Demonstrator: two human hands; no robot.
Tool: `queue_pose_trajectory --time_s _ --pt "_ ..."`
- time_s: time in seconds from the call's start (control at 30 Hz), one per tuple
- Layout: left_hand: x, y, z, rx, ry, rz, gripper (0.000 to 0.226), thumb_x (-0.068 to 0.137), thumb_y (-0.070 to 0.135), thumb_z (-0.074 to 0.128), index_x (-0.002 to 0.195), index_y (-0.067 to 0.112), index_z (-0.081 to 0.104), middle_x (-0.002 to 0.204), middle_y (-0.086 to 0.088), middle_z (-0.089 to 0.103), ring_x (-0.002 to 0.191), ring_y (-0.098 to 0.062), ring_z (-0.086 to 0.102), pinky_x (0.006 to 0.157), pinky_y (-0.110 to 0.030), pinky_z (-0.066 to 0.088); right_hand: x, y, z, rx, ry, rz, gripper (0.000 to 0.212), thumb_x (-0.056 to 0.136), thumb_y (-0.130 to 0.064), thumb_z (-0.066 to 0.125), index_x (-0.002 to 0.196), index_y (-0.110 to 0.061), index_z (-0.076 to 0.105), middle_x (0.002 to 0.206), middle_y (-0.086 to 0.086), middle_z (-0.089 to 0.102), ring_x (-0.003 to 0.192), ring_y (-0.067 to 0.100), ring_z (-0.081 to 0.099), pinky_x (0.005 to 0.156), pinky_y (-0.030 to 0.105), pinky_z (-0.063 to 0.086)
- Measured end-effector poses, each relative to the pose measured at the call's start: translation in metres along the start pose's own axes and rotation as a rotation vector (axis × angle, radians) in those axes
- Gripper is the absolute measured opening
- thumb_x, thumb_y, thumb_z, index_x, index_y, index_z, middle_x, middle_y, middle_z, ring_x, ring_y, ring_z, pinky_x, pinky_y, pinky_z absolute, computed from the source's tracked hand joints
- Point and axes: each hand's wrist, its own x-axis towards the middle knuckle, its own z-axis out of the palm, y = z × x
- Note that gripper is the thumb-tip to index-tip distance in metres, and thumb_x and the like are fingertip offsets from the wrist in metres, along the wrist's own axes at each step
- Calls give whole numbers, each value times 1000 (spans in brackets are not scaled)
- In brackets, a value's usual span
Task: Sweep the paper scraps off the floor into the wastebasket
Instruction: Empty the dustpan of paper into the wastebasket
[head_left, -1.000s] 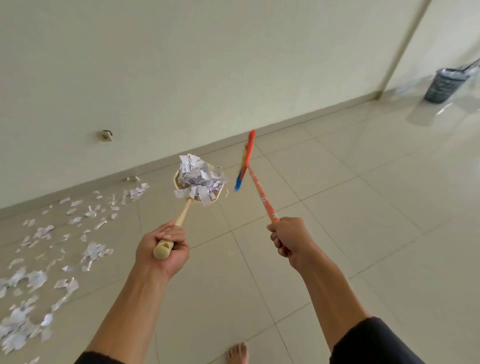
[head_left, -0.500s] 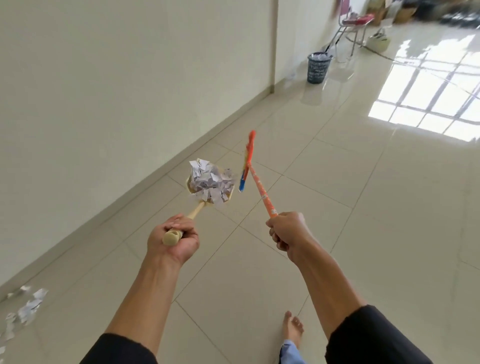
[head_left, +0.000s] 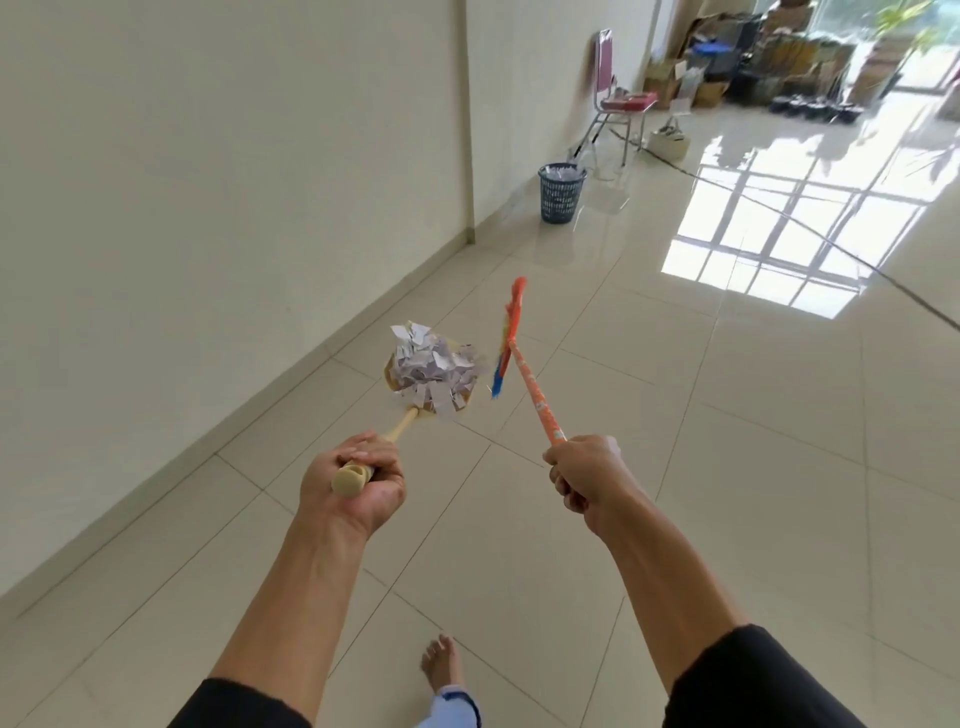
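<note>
Currently the carry step is in hand: the dustpan, heaped with paper scraps, is gripped by the left hand; the broom is gripped by the right hand. The wastebasket stands well ahead by the wall. Next, a level carry and tipping over its rim are judged necessary.
</note>
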Motion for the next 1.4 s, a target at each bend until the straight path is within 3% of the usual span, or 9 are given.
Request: queue_pose_trajectory --time_s 0.17,0.3,0.57,0.83,0.97,1.13,1.4 --pt "104 4 72 12 19 -41 22 88 -8 36 76 11 43 47 7 30 28 -4 33 30 -12 31 99 -70 2 20 36 15 20 92 -7 58 110 0 61 72 7 56 51 13 45 40 22 35" --pt "188 10 145 68 29 -61 22 77 -9 36 74 12 42 48 6 30 28 -4 33 30 -12 31 177 -138 0 35 62 53 17 93 -8 59 108 0 61 71 8 56 52 12 44 41 22 35" --pt "356 -12 290 152 67 -104 23 77 -9 33 75 12 43 43 6 32 28 -3 34 31 -10 31 320 -240 -36 100 86 57 14 94 -7 57 104 -3 65 69 6 53 51 12 41 41 22 33" --pt "518 -78 420 151 58 -119 26 78 -8 33 74 16 41 45 8 32 28 -4 33 30 -11 31 501 -348 -107 133 90 61 12 94 -7 58 101 -2 66 68 6 52 51 13 40 42 23 32" --pt "589 -111 495 124 55 -128 26 89 -5 33 73 13 44 48 9 32 28 -3 34 31 -11 31 584 -416 -149 146 104 70 13 95 -7 60 105 0 63 69 6 53 49 11 42 40 21 33" --pt "677 -147 576 126 37 -101 23 76 -9 34 72 12 43 45 6 32 29 -3 34 31 -10 31 681 -490 -177 129 89 59 15 95 -6 60 107 1 62 68 6 52 48 11 40 39 20 33" --pt "861 -169 719 127 29 -148 22 76 -8 36 67 11 43 42 8 32 28 -3 34 31 -11 31 862 -616 -208 107 112 39 16 97 -9 57 109 1 62 66 6 53 44 9 40 38 20 32"
